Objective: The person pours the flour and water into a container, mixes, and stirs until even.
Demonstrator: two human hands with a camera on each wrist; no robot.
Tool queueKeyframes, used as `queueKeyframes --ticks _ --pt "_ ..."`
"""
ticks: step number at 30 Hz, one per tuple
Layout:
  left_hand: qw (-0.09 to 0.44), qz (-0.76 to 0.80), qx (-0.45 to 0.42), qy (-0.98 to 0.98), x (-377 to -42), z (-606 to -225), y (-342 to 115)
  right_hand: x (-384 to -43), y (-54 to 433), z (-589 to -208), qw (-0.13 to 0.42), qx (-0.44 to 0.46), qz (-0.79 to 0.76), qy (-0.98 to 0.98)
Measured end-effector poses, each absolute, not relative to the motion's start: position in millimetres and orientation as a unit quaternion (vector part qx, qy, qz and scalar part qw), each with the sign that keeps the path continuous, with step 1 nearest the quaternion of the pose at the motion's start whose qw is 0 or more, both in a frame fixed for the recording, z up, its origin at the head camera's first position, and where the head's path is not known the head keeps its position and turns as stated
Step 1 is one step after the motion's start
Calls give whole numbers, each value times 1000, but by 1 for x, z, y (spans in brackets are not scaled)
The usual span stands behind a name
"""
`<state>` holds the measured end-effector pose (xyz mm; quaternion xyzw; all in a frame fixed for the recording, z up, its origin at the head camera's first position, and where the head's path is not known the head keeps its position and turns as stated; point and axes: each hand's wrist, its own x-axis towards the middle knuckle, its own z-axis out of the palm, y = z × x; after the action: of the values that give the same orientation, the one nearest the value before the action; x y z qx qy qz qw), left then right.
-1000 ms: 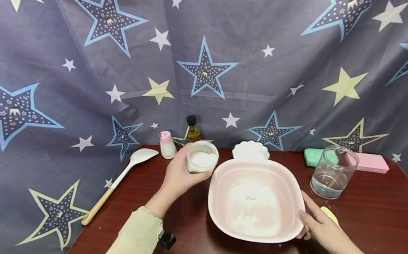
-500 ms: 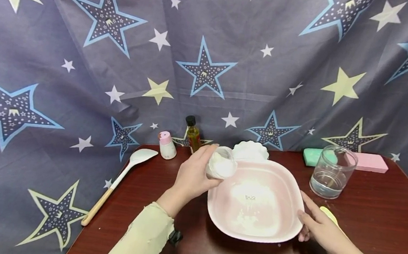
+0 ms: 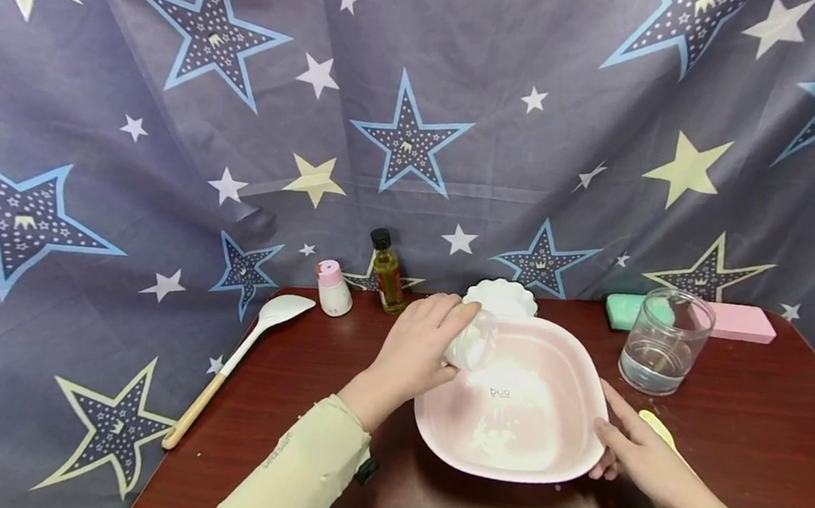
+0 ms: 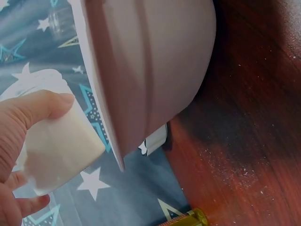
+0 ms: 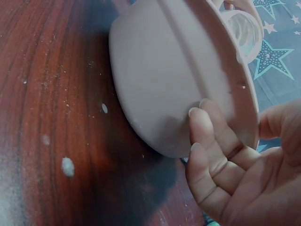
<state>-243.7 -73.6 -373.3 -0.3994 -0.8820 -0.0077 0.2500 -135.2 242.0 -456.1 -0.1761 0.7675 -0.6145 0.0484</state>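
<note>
My left hand (image 3: pixel 416 343) grips a small clear jar (image 3: pixel 474 344) with its mouth tipped over the left side of a pink basin (image 3: pixel 437 421). In the left wrist view, thumb and fingers wrap the jar (image 4: pixel 66 141), and white stuff shows through its wall. The right wrist view looks into the jar's mouth (image 5: pixel 245 35), where whitish powder clings inside. My right hand (image 3: pixel 638 448) holds the basin's right rim, thumb at the rim and curled fingers beneath against the outer wall (image 5: pixel 150 80). White material lies on the basin floor, partly lost in glare.
Behind the basin is a white scalloped dish (image 3: pixel 501 296). A pink-capped shaker (image 3: pixel 334 289), an oil bottle (image 3: pixel 387 277) and a white spatula (image 3: pixel 237 356) are at left. At right stand a glass of water (image 3: pixel 661 350), green (image 3: pixel 623 310) and pink (image 3: pixel 743 323) blocks, and a yellow utensil (image 3: pixel 657 429).
The left hand has carried the jar rightward from beside the basin to above it and tipped it over. The right hand and basin have stayed put.
</note>
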Motion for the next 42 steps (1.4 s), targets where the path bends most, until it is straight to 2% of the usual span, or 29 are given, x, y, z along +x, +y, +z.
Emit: queueKeyframes --ticks 9,23,42 --pt "251 64 -421 -870 -242 -374 -63 -136 240 -457 38 -172 -602 779" --pt "306 120 -439 -836 -242 -378 -54 -134 239 -457 35 -175 -608 773" --pt "296 158 -440 -833 -237 -383 -52 -136 241 -462 29 -179 -611 771"
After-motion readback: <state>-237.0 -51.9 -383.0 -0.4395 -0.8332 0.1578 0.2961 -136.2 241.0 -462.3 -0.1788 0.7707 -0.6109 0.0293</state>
